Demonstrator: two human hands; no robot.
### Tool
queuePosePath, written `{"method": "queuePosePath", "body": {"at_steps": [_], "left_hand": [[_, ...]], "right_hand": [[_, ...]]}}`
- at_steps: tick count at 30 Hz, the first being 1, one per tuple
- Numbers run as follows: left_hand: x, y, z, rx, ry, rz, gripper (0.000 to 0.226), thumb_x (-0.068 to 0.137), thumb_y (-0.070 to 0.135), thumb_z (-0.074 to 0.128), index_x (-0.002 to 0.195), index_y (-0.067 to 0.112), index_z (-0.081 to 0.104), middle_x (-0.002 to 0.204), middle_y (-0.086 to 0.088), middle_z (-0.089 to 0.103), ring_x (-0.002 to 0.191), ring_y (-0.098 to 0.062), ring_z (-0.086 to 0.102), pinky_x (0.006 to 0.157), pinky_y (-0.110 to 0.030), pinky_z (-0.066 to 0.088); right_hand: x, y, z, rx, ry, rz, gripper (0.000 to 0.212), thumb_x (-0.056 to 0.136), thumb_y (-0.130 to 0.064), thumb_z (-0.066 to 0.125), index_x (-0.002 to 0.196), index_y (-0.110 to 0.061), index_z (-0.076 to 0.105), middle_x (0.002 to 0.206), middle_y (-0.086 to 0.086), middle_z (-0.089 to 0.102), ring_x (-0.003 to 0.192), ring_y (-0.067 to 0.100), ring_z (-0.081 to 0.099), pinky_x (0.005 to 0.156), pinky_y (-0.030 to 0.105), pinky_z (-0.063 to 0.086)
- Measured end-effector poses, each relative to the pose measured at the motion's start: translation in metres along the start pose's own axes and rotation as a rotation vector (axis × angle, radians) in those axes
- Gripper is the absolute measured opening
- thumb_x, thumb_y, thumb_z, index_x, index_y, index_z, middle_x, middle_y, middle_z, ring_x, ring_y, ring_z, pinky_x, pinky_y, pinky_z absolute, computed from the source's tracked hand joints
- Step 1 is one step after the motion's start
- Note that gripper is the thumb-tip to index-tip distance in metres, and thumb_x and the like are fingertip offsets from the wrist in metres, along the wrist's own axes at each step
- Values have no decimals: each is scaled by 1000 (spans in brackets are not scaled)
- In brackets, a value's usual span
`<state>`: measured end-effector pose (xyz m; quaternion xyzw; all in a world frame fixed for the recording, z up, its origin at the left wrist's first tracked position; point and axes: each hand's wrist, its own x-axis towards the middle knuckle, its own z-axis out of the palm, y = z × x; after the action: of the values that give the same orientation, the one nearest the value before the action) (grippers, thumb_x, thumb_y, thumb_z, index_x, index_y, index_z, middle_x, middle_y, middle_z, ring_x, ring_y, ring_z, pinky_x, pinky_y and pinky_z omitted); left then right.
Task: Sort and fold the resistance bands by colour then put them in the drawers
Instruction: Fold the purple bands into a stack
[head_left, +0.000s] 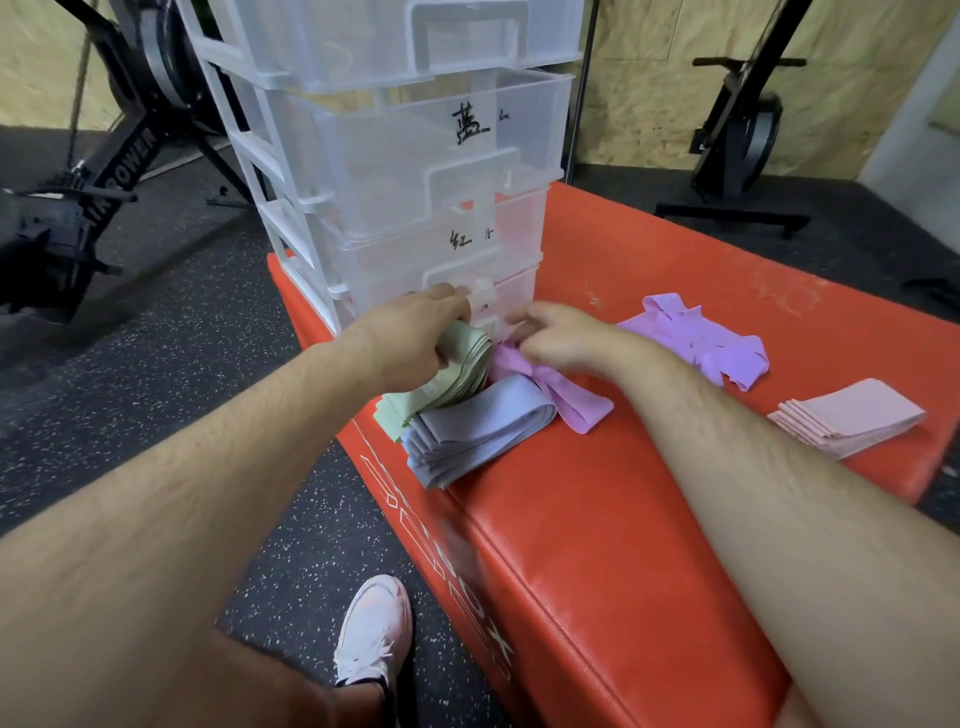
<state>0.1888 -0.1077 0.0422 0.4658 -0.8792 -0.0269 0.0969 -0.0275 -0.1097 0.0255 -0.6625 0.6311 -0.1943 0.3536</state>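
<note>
I have the folded green bands (460, 366) in my left hand (410, 332), fingers curled round the top of the stack. It sits at the far left corner of the red box (623, 519), right up against the lowest drawer (511, 299). I judge I'm holding it there because that drawer is where it goes, and the stack needs to stay squeezed so the folds don't spring open.

My right hand (561, 338) is just beside it, knuckles up and fingers bent, over one end of a purple band (571, 402) and close to the drawer front. I can't tell whether it is pinching the band or reaching for the drawer pull.

A folded blue-grey stack (483, 426) lies touching the green one on its near side. More purple bands (696, 338) lie loose and unfolded to the right. A neat pink stack (852, 415) sits apart near the right edge. Keeping each colour in its own pile makes sense, since several fronts of the clear drawer tower (415, 156) carry handwritten marks.

My judgement is that sorting is mostly done, purple needs folding, and nothing visibly sits in the drawers yet. Gym machines (104, 171) stand on the floor beyond.
</note>
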Motion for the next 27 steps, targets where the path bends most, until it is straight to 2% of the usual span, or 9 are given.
{"method": "queuePosePath", "body": {"at_steps": [2,5,7,11,14,17,22,25,27], "left_hand": [[-1,1,0,3,4,-2,45,76,6,66,117,19,53,122,3,52,104,-29,56,85,-42,47],[-2,3,-1,3,16,-8,45,77,5,64,118,21,51,121,3,52,104,-28,56,84,-41,48],[-2,3,-3,2,28,-16,46,77,4,63,119,21,51,120,3,52,104,-28,56,82,-38,47],[-2,5,-6,25,28,-33,43,78,4,63,117,19,52,118,-1,52,102,-30,56,79,-34,41],[-4,6,-8,38,23,-44,43,79,5,63,118,19,51,118,0,51,104,-31,55,80,-33,39],[-7,7,-13,65,24,-54,41,80,6,63,118,18,52,120,-1,52,104,-31,55,81,-36,40],[-12,7,-24,117,59,-80,43,80,14,65,120,18,52,118,0,51,102,-30,56,78,-39,44],[-17,6,-29,119,66,-94,44,78,12,66,119,16,51,115,-2,50,99,-30,57,72,-38,44],[-19,2,-28,69,74,-106,43,80,13,68,119,15,52,117,-4,51,99,-31,58,75,-41,47]], "right_hand": [[2,14,7,-114,-19,-5,40,81,-8,63,118,-22,67,107,-6,70,98,17,66,85,33,55],[2,20,9,-149,40,-35,10,84,-11,68,90,-16,75,76,-8,65,74,12,58,63,23,44],[6,22,3,-191,130,-26,8,85,-9,67,85,-11,76,75,-4,67,70,15,59,57,23,44],[8,27,-19,-428,351,142,19,89,-8,59,102,-2,72,108,15,72,98,33,66,67,31,44],[1,25,-21,-505,361,242,39,98,-30,56,130,-8,58,137,17,52,128,38,47,93,36,42],[-4,8,-16,-398,381,-13,42,84,-23,61,126,-19,63,132,7,56,127,32,48,102,38,43],[-24,-43,9,29,-106,-267,60,73,-19,87,126,-23,59,119,-7,64,100,3,61,73,10,48],[-26,-59,28,-139,78,-317,56,71,-41,86,119,-24,63,104,-8,69,87,9,67,73,29,56],[-24,-60,33,-131,143,-315,43,75,-37,82,112,-23,65,95,-5,71,80,15,68,65,31,57]]}}
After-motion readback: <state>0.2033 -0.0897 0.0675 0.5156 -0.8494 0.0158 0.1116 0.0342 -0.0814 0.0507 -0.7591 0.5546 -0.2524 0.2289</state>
